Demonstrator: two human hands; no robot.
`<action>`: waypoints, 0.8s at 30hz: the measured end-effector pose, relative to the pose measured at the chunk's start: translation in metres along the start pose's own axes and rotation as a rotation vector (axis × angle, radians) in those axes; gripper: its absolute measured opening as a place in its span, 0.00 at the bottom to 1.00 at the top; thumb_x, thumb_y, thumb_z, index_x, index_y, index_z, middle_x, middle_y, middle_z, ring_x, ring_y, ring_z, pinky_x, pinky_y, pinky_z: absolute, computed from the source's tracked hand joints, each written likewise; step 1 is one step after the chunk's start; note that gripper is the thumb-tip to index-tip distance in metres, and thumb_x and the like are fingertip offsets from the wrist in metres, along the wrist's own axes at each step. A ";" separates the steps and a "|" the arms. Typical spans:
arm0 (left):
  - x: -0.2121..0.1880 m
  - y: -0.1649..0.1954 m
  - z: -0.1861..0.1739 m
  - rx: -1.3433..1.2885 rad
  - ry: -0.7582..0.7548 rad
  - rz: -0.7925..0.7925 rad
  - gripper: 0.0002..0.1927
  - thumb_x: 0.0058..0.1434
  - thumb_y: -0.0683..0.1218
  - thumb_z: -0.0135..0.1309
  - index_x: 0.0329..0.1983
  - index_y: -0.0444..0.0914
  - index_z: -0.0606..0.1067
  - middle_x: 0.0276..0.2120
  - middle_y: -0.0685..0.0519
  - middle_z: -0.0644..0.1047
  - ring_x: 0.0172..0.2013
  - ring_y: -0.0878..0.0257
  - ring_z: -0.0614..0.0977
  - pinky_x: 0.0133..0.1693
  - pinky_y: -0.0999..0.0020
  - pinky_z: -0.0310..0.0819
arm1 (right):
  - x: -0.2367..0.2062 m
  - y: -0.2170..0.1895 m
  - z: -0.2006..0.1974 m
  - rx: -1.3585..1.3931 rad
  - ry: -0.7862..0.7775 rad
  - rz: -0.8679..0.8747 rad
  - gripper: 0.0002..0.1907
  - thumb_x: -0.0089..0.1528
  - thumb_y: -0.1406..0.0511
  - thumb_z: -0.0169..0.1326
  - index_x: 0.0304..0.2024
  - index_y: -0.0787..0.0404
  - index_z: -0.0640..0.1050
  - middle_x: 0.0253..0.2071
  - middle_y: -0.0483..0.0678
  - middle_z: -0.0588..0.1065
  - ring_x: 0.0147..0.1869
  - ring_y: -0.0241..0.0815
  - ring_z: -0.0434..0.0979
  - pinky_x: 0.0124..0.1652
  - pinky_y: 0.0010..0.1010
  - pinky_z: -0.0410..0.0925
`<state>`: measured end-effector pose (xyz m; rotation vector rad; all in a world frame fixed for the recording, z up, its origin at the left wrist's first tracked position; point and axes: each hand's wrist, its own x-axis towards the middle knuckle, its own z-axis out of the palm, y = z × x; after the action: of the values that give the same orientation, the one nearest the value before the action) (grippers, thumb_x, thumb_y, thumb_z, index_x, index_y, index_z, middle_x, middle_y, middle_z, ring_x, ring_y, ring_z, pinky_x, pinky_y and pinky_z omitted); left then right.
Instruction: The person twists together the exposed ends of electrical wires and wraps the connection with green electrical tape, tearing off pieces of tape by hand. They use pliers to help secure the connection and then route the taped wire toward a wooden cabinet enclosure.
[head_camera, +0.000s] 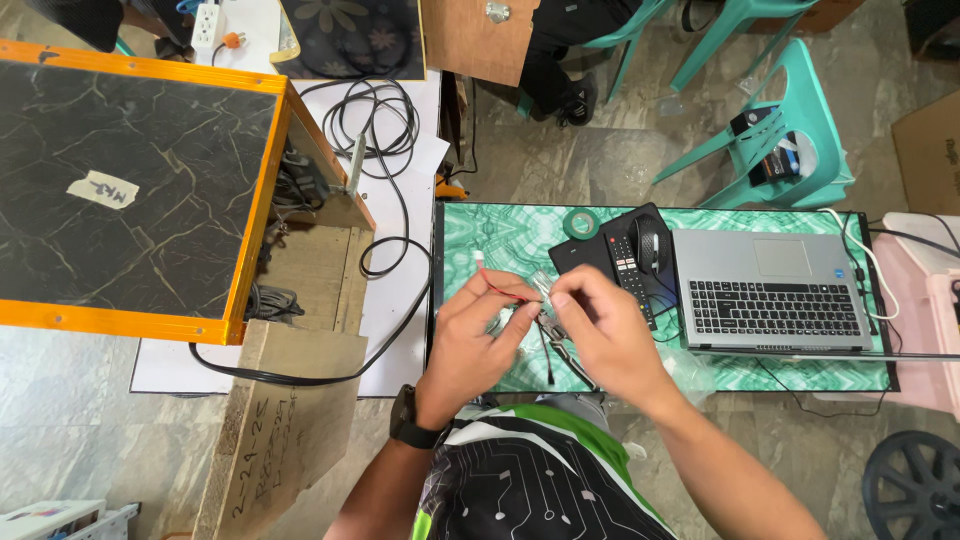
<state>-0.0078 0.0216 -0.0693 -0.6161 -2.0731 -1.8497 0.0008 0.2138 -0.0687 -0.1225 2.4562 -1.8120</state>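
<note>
A person sits at a green marbled table (480, 225), seen from above; both hands meet over its near left part. The left hand (470, 335) pinches a thin red wire (505, 291) between thumb and forefinger; the right hand (605, 330) is closed tightly around a small pale component (543, 293) where the wire ends, fingertips almost touching those of the other hand. Thin black leads (560, 360) trail from under the hands toward the table edge.

Just beyond the hands lie a black remote control (628, 275), a roll of green tape (581, 223) and an open silver laptop (765, 300) to the right; a thick black cable (385, 200) loops across the white sheet (395, 310) on the floor to the left.

The wire looks fine enough that a hard tug might pull it free of the part; the dangling leads could snag on the remote or slip off the table edge.

The fingers hide most of the component, so its kind and how the wire joins it cannot be made out; the leads' far ends are hidden too.
</note>
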 end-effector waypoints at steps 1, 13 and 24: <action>0.000 -0.001 0.000 -0.005 0.007 -0.031 0.05 0.62 0.37 0.61 0.41 0.33 0.79 0.40 0.49 0.80 0.42 0.59 0.83 0.46 0.68 0.78 | -0.002 -0.005 0.000 -0.101 0.039 -0.182 0.03 0.67 0.71 0.53 0.43 0.65 0.75 0.35 0.46 0.71 0.36 0.35 0.69 0.35 0.25 0.65; -0.008 -0.013 -0.003 -0.100 -0.032 -0.188 0.05 0.64 0.40 0.61 0.41 0.33 0.81 0.41 0.49 0.81 0.40 0.64 0.82 0.43 0.70 0.79 | -0.002 -0.030 0.007 -0.481 0.179 -0.775 0.16 0.57 0.76 0.65 0.47 0.65 0.78 0.43 0.52 0.74 0.41 0.48 0.75 0.40 0.35 0.68; -0.021 -0.035 -0.008 -0.743 -0.164 -0.435 0.13 0.73 0.40 0.47 0.51 0.27 0.79 0.47 0.49 0.80 0.45 0.64 0.82 0.51 0.69 0.78 | -0.003 -0.036 0.015 -0.415 0.189 -0.693 0.11 0.59 0.76 0.64 0.43 0.69 0.79 0.40 0.53 0.78 0.39 0.45 0.81 0.38 0.29 0.73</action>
<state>-0.0078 0.0084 -0.1090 -0.5049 -1.6471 -2.9486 0.0059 0.1896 -0.0381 -0.9773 3.1615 -1.4909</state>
